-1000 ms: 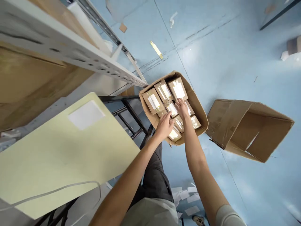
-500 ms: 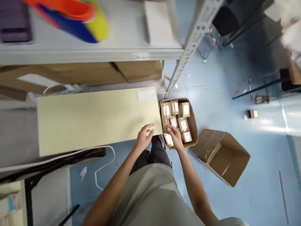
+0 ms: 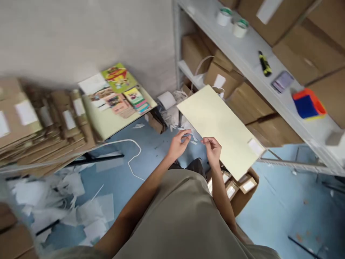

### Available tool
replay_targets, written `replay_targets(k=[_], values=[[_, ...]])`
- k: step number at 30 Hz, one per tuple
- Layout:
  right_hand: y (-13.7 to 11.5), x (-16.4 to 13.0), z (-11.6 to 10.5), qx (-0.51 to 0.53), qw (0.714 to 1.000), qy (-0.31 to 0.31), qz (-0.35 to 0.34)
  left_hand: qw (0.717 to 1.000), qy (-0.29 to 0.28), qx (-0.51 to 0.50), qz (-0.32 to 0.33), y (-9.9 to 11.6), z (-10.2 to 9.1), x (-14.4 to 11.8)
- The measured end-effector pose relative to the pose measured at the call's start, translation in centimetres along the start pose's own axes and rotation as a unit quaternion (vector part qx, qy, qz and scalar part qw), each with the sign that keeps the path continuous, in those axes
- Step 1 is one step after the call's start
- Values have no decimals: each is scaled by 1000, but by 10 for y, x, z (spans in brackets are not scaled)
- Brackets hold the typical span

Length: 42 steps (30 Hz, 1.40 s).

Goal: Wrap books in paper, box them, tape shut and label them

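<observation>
My left hand (image 3: pixel 179 144) is held over the floor, its fingers curved and apart from the thumb, with nothing visible in it. To its right, my right hand (image 3: pixel 213 150) is closed, thumb and fingertips pressed together; anything between them is too small to make out. Beside the right hand is a pale yellow tabletop (image 3: pixel 215 124) with a white label (image 3: pixel 255 146) near its far right corner. Below that table, partly hidden by my right forearm, an open carton (image 3: pixel 244 199) holds several small brown boxes (image 3: pixel 248 185) with white labels.
Colourful books (image 3: pixel 118 77) lie on another table (image 3: pixel 107 127) at left, near stacked flattened cardboard (image 3: pixel 51 133). A white cord (image 3: pixel 137 154) and paper scraps (image 3: pixel 94 212) are on the floor. The metal shelf (image 3: pixel 250 50) at right holds tape rolls (image 3: pixel 240 28), a cutter (image 3: pixel 265 64) and cartons.
My view has swung left, bringing the book table and cardboard stack into sight. My hands have moved from beside the carton of small boxes and are closer together.
</observation>
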State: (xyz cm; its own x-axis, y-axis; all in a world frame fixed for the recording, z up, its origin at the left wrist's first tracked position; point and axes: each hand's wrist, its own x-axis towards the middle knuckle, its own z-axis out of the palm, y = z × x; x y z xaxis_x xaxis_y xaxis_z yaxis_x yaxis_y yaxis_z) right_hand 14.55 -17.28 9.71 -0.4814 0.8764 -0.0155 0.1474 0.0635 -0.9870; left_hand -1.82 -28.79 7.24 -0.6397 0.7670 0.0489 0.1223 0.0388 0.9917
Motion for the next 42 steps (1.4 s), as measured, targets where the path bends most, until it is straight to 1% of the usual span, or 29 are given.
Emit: replay_targets(k=[3,5,7,12,15,18,21,23,25,27,30,32,34,37,42], values=[[-13,13,65,-2,996,-92,-9,995,103,-9,6,-3,-60,-1],[-21,22,102,-6,988,-151,-12,986,168,-11,-1,-7,-94,-3],[-27,32,135,-17,981,-194,-20,974,224,-10,-13,-10,-125,-4],[-36,65,220,-38,960,-275,-26,946,319,13,-60,-21,-197,-4],[-35,84,277,-30,946,-324,4,927,363,28,-95,-32,-236,3],[-31,103,337,-12,927,-371,57,907,400,25,-128,-50,-273,22],[-25,127,395,-2,903,-419,97,879,441,20,-180,-71,-306,51],[-18,145,428,-3,889,-445,105,858,463,27,-220,-87,-325,72],[-8,164,455,-13,879,-466,100,843,469,38,-262,-103,-340,90],[5,183,478,-36,871,-481,88,833,460,48,-304,-119,-350,103],[28,202,507,-95,865,-487,76,815,446,65,-364,-138,-357,114],[42,208,523,-151,859,-484,73,802,436,85,-399,-147,-360,118],[54,210,536,-208,846,-486,68,792,419,109,-430,-154,-364,121],[65,207,547,-251,829,-496,58,787,381,136,-466,-162,-373,123],[73,201,549,-256,829,-495,44,799,327,123,-489,-170,-392,122]])
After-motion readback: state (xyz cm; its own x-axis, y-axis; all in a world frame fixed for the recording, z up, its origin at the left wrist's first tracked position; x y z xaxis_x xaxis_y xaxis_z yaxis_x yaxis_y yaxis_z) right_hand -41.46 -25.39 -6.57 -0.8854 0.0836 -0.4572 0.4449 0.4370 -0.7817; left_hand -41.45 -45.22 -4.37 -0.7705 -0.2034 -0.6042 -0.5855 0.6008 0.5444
